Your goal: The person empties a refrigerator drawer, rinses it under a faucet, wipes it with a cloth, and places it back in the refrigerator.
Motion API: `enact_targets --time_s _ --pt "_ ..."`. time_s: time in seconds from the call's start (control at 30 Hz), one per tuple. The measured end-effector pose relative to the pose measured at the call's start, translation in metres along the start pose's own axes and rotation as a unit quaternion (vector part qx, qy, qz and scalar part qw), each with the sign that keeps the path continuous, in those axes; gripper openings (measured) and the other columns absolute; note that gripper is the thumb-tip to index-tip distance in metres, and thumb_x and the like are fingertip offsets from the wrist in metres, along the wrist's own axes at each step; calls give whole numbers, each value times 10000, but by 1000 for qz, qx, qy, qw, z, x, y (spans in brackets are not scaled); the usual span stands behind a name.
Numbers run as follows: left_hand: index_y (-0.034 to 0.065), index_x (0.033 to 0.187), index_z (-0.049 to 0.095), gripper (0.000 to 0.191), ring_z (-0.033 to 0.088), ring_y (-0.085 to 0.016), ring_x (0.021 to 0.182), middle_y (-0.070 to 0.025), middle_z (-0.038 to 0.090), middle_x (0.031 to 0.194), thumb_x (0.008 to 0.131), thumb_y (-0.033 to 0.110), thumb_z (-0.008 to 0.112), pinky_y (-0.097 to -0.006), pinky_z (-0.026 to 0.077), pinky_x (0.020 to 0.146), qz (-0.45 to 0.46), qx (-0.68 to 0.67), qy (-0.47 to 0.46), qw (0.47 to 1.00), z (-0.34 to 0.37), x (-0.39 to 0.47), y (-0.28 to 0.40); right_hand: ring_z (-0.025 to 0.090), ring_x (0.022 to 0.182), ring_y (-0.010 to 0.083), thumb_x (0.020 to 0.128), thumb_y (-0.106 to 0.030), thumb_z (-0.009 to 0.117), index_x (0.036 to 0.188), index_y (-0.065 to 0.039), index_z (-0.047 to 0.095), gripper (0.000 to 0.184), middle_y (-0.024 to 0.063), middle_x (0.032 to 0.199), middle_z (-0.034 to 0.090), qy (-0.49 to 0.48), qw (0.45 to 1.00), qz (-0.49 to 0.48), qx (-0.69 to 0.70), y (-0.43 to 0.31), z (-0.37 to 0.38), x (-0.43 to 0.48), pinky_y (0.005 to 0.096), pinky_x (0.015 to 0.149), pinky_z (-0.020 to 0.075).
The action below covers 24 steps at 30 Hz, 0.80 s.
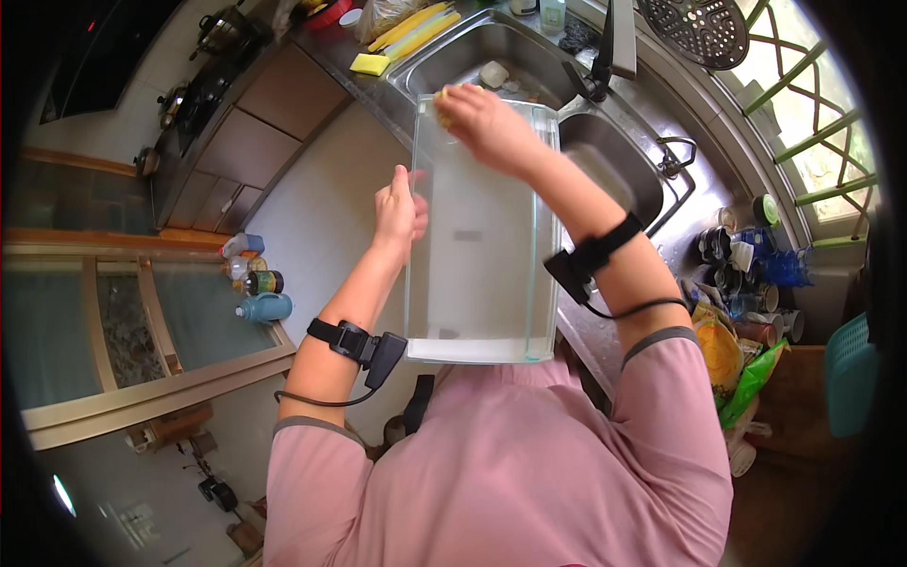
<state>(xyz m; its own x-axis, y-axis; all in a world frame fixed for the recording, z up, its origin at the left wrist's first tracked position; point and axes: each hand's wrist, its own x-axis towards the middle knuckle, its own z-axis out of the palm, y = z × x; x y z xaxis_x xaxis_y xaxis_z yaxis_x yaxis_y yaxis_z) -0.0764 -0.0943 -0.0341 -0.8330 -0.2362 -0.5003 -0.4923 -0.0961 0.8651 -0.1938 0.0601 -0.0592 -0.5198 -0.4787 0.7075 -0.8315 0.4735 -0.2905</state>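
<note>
A rectangular clear glass tank (482, 234) is in front of my body, its far end over the edge of the sink. My left hand (402, 211) is at the tank's left wall, thumb up, with its fingers partly seen through the glass. At the far left corner of the tank, my right hand (478, 120) is closed on a yellow sponge (445, 106), which the fingers mostly cover. A stone-like pale lump (494, 74) lies in the steel sink basin (425, 64) beyond.
A second basin (638, 170) adjoins on the right, with a dark faucet (600, 78) between. A yellow sponge block (369, 64) lies on the dark counter at the far left. Cups (741, 255) and bags crowd the right counter; bottles (259, 283) stand on the left floor.
</note>
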Motion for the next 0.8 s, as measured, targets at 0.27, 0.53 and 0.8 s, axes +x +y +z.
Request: enact_targets --time_s 0.27,0.53,0.8 --pt "65 1209 468 417 319 -64 406 39 369 543 919 361 418 -203 242 348 -16 -92 -63 994 -7 6 0 455 1161 254 775 -132 542 1093 -104 571 321 77 1192 514 -209 927 -213 229 -109 -54 -74 391 970 369" --pt "127 1227 460 436 286 -35 405 62 311 539 879 384 515 -185 191 348 -24 -51 -70 996 -1 7 9 497 1079 297 759 -92 583 1113 -71 549 356 119 1146 523 -67 994 11 81 -17 -24 -18 380 925 396" --pt "127 1275 410 517 239 -33 393 66 255 533 874 438 506 -183 161 343 2 6 -38 999 -1 5 10 545 1017 275 715 -47 593 1021 -77 588 307 123 1091 558 -87 978 -54 183 -72 -92 -123 356 859 452"
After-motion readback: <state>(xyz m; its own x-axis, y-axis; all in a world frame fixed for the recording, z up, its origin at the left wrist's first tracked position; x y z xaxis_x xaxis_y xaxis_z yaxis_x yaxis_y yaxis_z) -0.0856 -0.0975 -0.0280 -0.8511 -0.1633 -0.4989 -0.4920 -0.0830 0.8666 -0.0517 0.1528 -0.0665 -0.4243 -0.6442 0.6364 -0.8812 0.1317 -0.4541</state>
